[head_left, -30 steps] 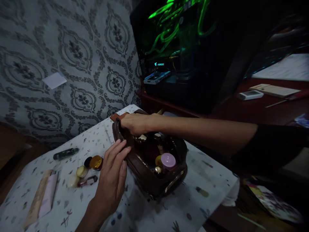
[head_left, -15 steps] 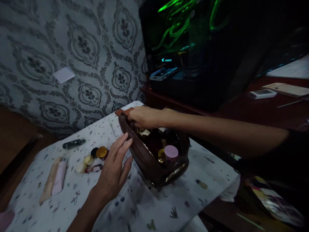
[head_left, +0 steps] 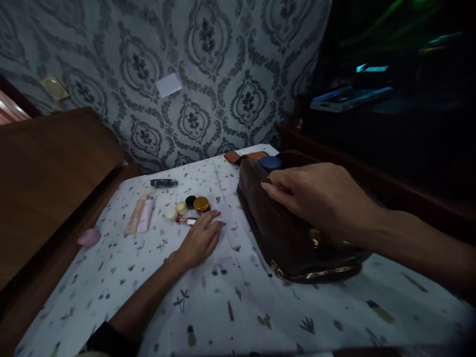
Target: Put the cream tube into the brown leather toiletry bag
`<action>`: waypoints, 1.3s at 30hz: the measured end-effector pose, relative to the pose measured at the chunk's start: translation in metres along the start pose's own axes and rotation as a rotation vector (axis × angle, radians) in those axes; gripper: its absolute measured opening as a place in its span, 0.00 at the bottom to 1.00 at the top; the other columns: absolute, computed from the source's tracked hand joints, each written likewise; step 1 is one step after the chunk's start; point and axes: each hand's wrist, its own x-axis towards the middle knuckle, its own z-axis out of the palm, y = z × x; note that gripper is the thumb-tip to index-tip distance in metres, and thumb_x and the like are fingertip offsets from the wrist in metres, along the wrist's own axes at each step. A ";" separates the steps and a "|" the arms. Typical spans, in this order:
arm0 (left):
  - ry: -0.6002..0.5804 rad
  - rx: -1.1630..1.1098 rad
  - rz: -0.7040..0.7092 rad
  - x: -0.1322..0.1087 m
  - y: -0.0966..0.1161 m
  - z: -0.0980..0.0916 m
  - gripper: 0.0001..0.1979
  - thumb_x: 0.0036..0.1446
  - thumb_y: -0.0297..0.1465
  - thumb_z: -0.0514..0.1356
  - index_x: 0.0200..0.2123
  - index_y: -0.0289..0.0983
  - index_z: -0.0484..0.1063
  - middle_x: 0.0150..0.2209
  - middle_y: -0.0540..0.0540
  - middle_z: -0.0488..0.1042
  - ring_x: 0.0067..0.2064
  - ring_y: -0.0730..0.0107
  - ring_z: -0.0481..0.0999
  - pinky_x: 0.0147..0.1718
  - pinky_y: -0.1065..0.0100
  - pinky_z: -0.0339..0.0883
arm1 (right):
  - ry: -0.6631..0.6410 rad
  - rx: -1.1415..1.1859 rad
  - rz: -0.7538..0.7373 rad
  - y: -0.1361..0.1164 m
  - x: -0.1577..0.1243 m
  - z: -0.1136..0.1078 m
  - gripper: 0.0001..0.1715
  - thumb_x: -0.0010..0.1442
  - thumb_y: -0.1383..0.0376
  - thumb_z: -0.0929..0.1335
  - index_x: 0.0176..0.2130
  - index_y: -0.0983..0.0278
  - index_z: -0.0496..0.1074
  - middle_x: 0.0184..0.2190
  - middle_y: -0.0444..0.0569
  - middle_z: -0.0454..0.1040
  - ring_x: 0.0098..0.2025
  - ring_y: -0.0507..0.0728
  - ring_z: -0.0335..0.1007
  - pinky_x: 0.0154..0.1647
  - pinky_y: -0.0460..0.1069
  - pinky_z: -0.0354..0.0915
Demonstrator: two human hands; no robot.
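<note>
A dark brown bag point(head_left: 267, 228) with a gold zip stands on the patterned white cloth. My right hand point(head_left: 316, 193) is over its opening, fingers curled around a round blue-lidded item point(head_left: 270, 162) at the rim. Left of the bag, my left hand point(head_left: 201, 240) rests on the cloth with fingers spread, beside a small tube point(head_left: 191, 221). By its fingertips are a gold-lidded jar point(head_left: 201, 204), a black lid point(head_left: 191, 201) and two cream-coloured round pieces point(head_left: 181, 208). The bag's inside is mostly hidden by my right hand.
Two tubes point(head_left: 139, 215), a dark green bottle point(head_left: 164, 183) and a pink sponge point(head_left: 89, 238) lie on the left of the cloth. An orange-brown strap point(head_left: 232, 157) lies behind the bag. A wooden panel point(head_left: 48, 168) borders the left; a dark computer case is at the right.
The view has swung left. My left hand has left the bag's side and come down by the jars. My right hand has risen out of the bag, and the blue-lidded item now shows.
</note>
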 end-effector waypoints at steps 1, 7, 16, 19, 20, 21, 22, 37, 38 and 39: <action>0.011 0.006 -0.005 -0.003 -0.004 0.001 0.11 0.69 0.26 0.50 0.50 0.36 0.68 0.59 0.33 0.70 0.63 0.56 0.68 0.59 0.51 0.69 | 0.024 0.007 0.000 -0.004 -0.004 0.001 0.21 0.65 0.60 0.64 0.22 0.61 0.65 0.19 0.46 0.67 0.22 0.54 0.61 0.26 0.49 0.43; 0.075 0.117 -0.038 -0.013 -0.024 -0.006 0.12 0.67 0.25 0.50 0.50 0.35 0.69 0.56 0.34 0.71 0.59 0.54 0.71 0.57 0.49 0.70 | -0.003 0.211 -0.217 -0.052 -0.029 0.013 0.12 0.60 0.69 0.65 0.25 0.60 0.65 0.22 0.47 0.70 0.26 0.56 0.66 0.27 0.51 0.48; 0.042 0.131 -0.257 -0.040 -0.045 -0.023 0.13 0.69 0.27 0.49 0.53 0.35 0.67 0.55 0.37 0.71 0.56 0.58 0.70 0.56 0.54 0.67 | -0.351 0.638 -0.231 -0.126 -0.010 0.084 0.11 0.67 0.68 0.65 0.49 0.65 0.71 0.46 0.53 0.76 0.40 0.56 0.73 0.39 0.49 0.61; -0.020 0.192 -0.302 -0.050 -0.048 -0.023 0.13 0.68 0.26 0.50 0.53 0.35 0.67 0.53 0.38 0.72 0.56 0.56 0.69 0.56 0.52 0.65 | -0.365 0.663 -0.151 -0.142 0.006 0.104 0.19 0.67 0.69 0.64 0.56 0.68 0.68 0.52 0.57 0.73 0.48 0.60 0.73 0.47 0.51 0.64; -0.031 0.209 -0.312 -0.052 -0.048 -0.023 0.13 0.68 0.27 0.51 0.53 0.35 0.67 0.52 0.39 0.72 0.55 0.56 0.69 0.55 0.51 0.64 | -0.352 0.664 -0.129 -0.147 0.011 0.111 0.21 0.67 0.69 0.64 0.58 0.68 0.67 0.54 0.58 0.71 0.50 0.61 0.73 0.49 0.52 0.65; -0.037 0.223 -0.317 -0.052 -0.048 -0.022 0.12 0.68 0.27 0.51 0.53 0.35 0.68 0.51 0.39 0.73 0.53 0.55 0.69 0.53 0.51 0.64 | -0.336 0.665 -0.110 -0.151 0.015 0.117 0.22 0.67 0.69 0.64 0.60 0.68 0.66 0.55 0.58 0.70 0.51 0.61 0.72 0.50 0.52 0.65; -0.042 0.234 -0.318 -0.052 -0.048 -0.022 0.12 0.68 0.28 0.52 0.52 0.35 0.68 0.49 0.40 0.73 0.51 0.55 0.69 0.51 0.51 0.65 | -0.318 0.665 -0.094 -0.156 0.017 0.123 0.23 0.67 0.69 0.63 0.61 0.68 0.65 0.56 0.59 0.69 0.52 0.61 0.72 0.51 0.52 0.66; -0.045 0.083 -0.304 -0.058 -0.053 -0.018 0.15 0.70 0.42 0.49 0.44 0.40 0.70 0.38 0.44 0.76 0.42 0.58 0.76 0.40 0.60 0.71 | -0.230 0.636 -0.097 -0.164 0.014 0.149 0.19 0.69 0.68 0.62 0.58 0.59 0.68 0.57 0.51 0.69 0.52 0.58 0.74 0.52 0.51 0.68; -0.071 0.089 -0.327 -0.058 -0.051 -0.019 0.16 0.70 0.43 0.48 0.43 0.40 0.70 0.38 0.44 0.77 0.41 0.58 0.77 0.39 0.61 0.71 | -0.227 0.637 -0.105 -0.163 0.014 0.149 0.19 0.69 0.68 0.61 0.58 0.59 0.68 0.56 0.50 0.70 0.52 0.58 0.74 0.52 0.51 0.68; -0.104 0.098 -0.356 -0.057 -0.049 -0.021 0.17 0.70 0.43 0.47 0.42 0.40 0.70 0.38 0.45 0.78 0.40 0.58 0.78 0.37 0.62 0.71 | -0.223 0.639 -0.116 -0.163 0.014 0.150 0.20 0.69 0.68 0.61 0.58 0.60 0.67 0.55 0.50 0.71 0.52 0.58 0.74 0.51 0.51 0.68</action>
